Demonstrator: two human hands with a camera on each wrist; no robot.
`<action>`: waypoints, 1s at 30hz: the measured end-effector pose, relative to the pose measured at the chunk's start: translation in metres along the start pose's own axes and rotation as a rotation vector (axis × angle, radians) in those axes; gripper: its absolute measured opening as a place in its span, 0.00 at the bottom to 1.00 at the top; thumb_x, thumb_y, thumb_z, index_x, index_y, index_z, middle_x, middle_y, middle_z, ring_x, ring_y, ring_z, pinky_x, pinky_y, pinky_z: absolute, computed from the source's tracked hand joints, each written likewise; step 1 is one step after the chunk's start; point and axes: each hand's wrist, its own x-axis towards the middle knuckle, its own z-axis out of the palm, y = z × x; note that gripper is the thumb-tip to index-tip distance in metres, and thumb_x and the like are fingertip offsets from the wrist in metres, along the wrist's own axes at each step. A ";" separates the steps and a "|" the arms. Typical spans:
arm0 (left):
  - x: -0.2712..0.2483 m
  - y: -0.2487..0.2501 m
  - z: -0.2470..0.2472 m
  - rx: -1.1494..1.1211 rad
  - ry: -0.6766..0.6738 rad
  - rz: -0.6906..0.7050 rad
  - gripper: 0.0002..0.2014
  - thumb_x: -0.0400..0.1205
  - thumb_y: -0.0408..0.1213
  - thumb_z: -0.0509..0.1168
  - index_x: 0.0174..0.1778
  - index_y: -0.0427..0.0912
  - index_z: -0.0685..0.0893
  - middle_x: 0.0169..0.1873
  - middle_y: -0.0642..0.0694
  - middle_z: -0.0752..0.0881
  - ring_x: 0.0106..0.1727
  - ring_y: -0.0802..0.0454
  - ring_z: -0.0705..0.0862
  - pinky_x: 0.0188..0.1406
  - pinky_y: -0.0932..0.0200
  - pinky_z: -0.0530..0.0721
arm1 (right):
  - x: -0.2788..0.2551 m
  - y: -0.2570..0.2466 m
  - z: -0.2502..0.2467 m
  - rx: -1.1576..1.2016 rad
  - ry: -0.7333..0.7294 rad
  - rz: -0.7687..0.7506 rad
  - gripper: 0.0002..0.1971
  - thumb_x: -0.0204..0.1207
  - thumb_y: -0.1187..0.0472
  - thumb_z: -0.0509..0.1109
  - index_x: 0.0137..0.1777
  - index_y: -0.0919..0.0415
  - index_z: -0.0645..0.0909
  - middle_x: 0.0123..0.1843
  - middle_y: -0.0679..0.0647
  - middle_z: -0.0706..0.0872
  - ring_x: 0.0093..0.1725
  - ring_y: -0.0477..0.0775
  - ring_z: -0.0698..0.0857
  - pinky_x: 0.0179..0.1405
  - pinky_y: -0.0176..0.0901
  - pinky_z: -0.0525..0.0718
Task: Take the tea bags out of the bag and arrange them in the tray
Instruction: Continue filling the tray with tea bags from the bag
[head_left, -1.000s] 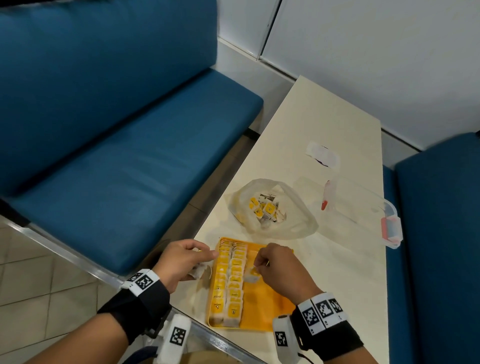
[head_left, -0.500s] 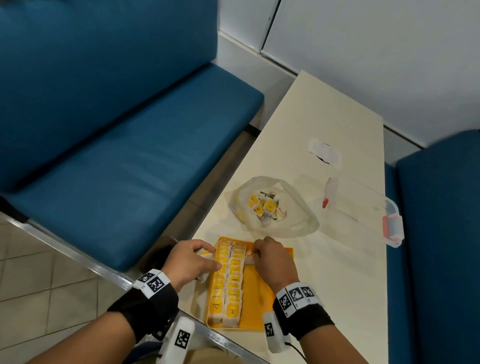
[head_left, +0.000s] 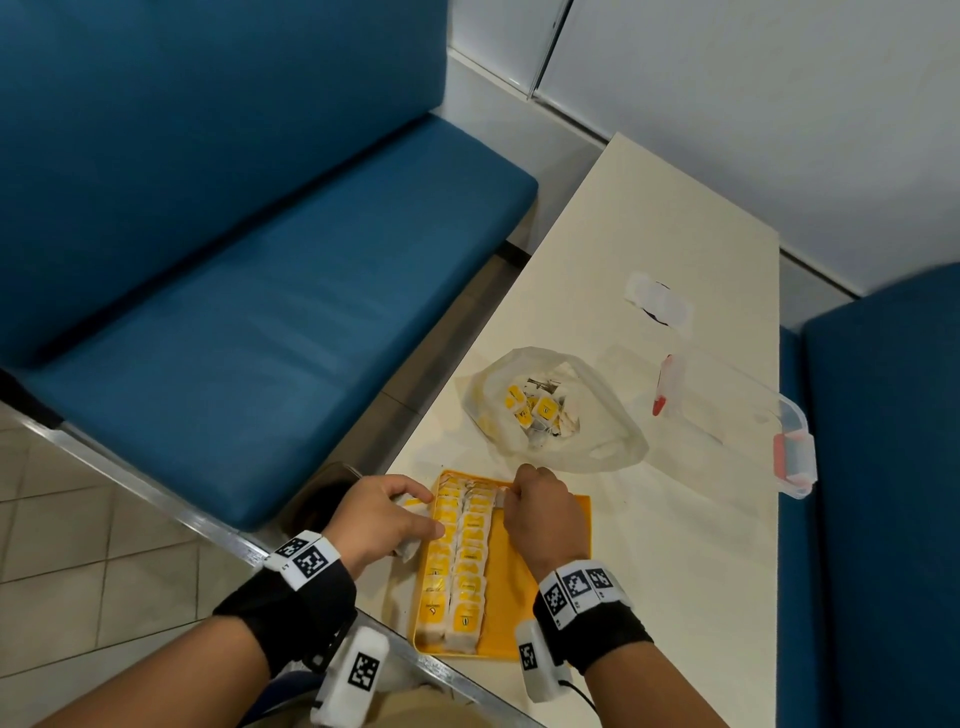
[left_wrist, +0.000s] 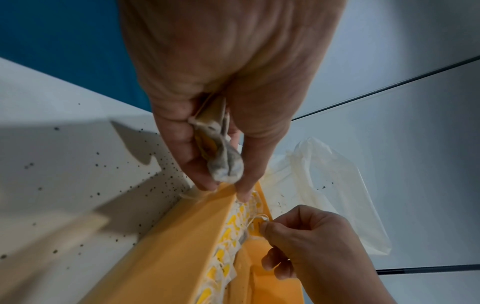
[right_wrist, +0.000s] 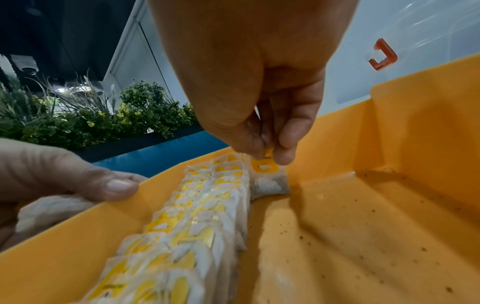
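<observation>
A yellow tray (head_left: 540, 566) lies at the table's near edge with two rows of tea bags (head_left: 460, 561) along its left side. My right hand (head_left: 535, 512) pinches the yellow tag of a tea bag (right_wrist: 267, 176) standing at the far end of the tray, right of the rows. My left hand (head_left: 384, 512) rests at the tray's left rim (left_wrist: 182, 236) and grips a bunch of tea bags (left_wrist: 221, 152). The clear plastic bag (head_left: 550, 410) with more tea bags lies open beyond the tray.
A clear lidded box (head_left: 737, 415) with red clips stands at the table's right side. A small white wrapper (head_left: 657, 301) lies farther back. Blue benches (head_left: 270, 291) flank the cream table (head_left: 660, 545); the tray's right half is bare.
My right hand has moved from the middle of the tray to its far end, carrying the tea bag by its tag. My left hand stays at the tray's left rim.
</observation>
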 end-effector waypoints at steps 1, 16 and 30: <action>0.000 0.000 0.000 0.005 0.000 0.002 0.17 0.67 0.31 0.87 0.49 0.46 0.91 0.45 0.51 0.88 0.38 0.54 0.86 0.23 0.65 0.82 | 0.001 0.000 0.000 0.010 0.007 0.015 0.11 0.85 0.58 0.60 0.60 0.60 0.80 0.58 0.57 0.85 0.56 0.58 0.85 0.40 0.41 0.71; -0.018 0.030 -0.012 -0.278 -0.051 -0.075 0.20 0.87 0.58 0.63 0.50 0.46 0.93 0.46 0.43 0.92 0.48 0.44 0.88 0.47 0.49 0.85 | -0.023 -0.003 -0.019 0.355 0.087 -0.107 0.03 0.78 0.55 0.72 0.46 0.52 0.81 0.43 0.44 0.84 0.42 0.44 0.83 0.43 0.41 0.84; -0.020 0.049 0.012 -0.551 -0.181 -0.161 0.32 0.90 0.60 0.52 0.51 0.41 0.95 0.45 0.40 0.89 0.39 0.46 0.92 0.37 0.52 0.86 | -0.060 -0.047 -0.043 0.419 0.050 -0.445 0.13 0.73 0.47 0.77 0.55 0.49 0.85 0.53 0.30 0.75 0.50 0.32 0.77 0.48 0.25 0.75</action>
